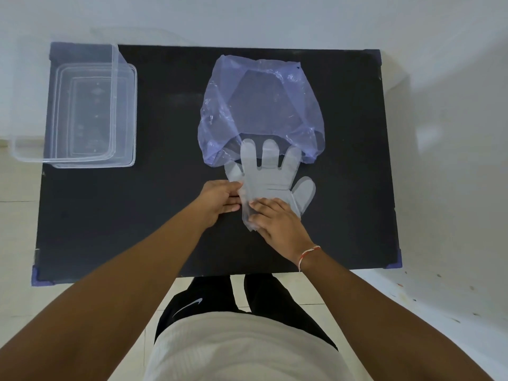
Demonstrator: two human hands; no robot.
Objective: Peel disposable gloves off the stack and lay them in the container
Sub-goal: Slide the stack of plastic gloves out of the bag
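Note:
A stack of thin, translucent disposable gloves (272,177) lies flat on the black table, fingers pointing away from me. The fingertips tuck under the mouth of a crumpled blue plastic bag (261,105). My left hand (220,199) pinches the left cuff edge of the top glove, which is lifted and curled. My right hand (277,224) presses flat on the cuff end of the stack. A clear, empty plastic container (82,160) stands at the table's far left corner.
The black table (123,215) has blue corner caps and stands on a pale tiled floor against a white wall. The container overhangs the table's left edge slightly. My legs are at the near edge.

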